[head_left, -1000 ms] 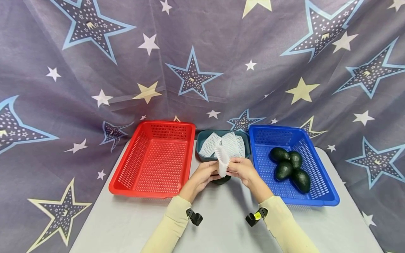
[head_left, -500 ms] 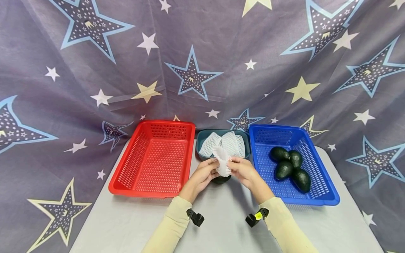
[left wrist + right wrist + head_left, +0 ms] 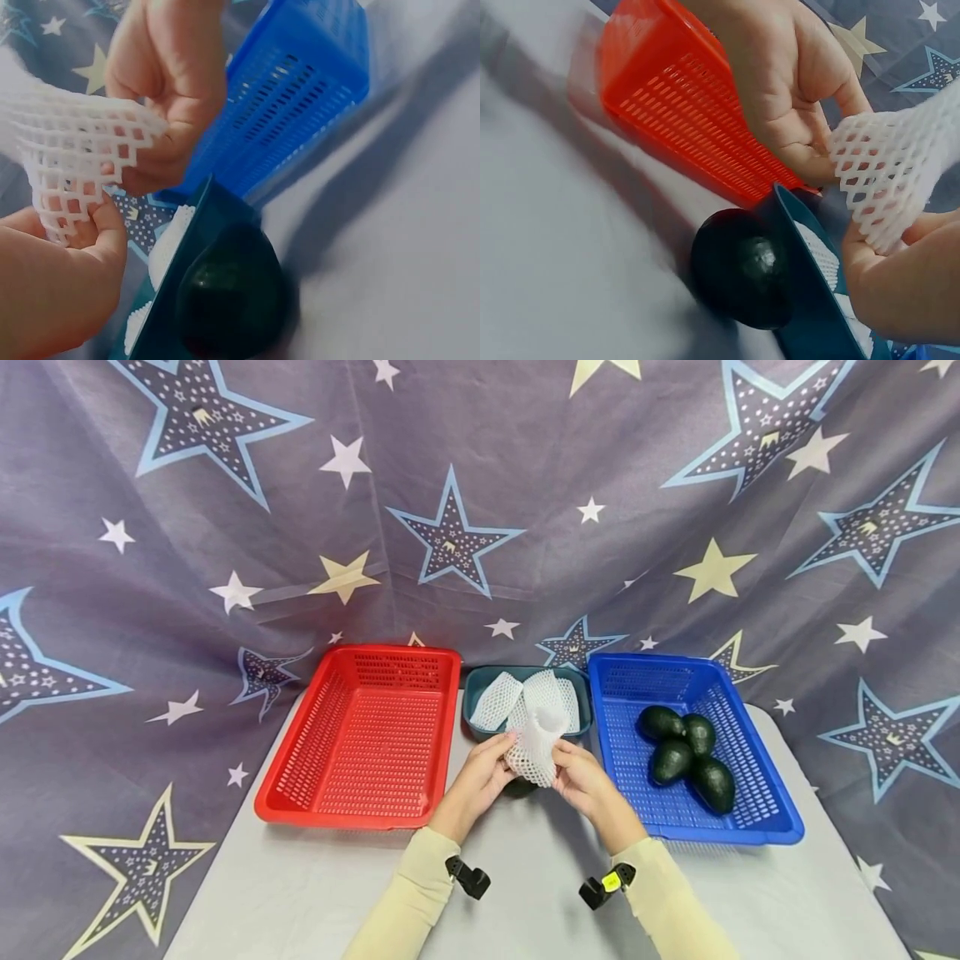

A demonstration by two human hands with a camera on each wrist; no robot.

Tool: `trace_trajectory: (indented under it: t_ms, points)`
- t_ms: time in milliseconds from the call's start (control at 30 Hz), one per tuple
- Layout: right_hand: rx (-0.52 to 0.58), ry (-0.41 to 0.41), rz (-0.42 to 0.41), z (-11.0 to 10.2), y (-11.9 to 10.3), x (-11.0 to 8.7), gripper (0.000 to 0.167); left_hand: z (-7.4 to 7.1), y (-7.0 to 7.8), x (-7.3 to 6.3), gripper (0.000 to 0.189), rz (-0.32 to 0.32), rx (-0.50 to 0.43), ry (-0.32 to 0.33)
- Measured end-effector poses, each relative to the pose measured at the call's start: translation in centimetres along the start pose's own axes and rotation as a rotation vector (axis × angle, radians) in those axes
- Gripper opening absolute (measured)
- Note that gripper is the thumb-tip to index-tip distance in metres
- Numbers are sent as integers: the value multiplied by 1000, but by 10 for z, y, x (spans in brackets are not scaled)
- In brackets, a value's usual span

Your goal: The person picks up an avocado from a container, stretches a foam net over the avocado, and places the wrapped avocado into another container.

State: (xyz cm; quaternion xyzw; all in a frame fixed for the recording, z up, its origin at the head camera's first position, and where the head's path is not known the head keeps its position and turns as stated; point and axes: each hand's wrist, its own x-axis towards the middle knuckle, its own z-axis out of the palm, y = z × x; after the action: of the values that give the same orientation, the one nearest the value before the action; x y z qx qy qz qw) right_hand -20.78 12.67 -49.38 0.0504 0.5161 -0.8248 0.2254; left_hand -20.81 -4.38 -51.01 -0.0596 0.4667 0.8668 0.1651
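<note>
A white foam-net sleeve [image 3: 536,750] is pinched at its lower edge by the left hand [image 3: 476,777] and the right hand [image 3: 587,779] — one side gripped by each, the netting spread between them, above the table [image 3: 525,902]. Below the hands, a dark green, glossy oval avocado [image 3: 739,266] is seen resting bare on the table, beside a teal plastic tub [image 3: 476,682]; whether the two touch cannot be told. In the tub, more white foam-net sleeves [image 3: 498,702] are kept. Farther right, four dark green avocados [image 3: 672,762] are held in a blue perforated plastic basket [image 3: 622,756]; on the left, a red perforated plastic basket [image 3: 382,752] is set. An early stage is suggested: one sleeve is already in hand and spread, but no avocado in view is covered — all five appear left to be dealt with.
</note>
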Motion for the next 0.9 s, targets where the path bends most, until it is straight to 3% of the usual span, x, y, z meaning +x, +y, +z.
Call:
trace_trajectory:
  t_ms: [100,167,233,333,533,733,900]
  points:
    - [7,2,-28,-2,5,0,52,-3,-1,-1,46,27,-70,-46]
    - [9,45,-57,-3,9,1,52,-4,-3,0,46,45,-51,-59]
    - [11,123,-87,-3,13,1,41,-4,-5,1,45,54,10,-36]
    - [11,258,-124,-5,22,3,19,0,-9,4,40,58,134,68]
    - [34,463,-160,-9,41,11,23,7,-19,12,27,132,390,281]
    - [40,574,-175,-12,55,18,6,11,-29,19,17,205,590,378]
    - [56,602,-159,-15,62,22,11,12,-29,20,13,249,723,456]
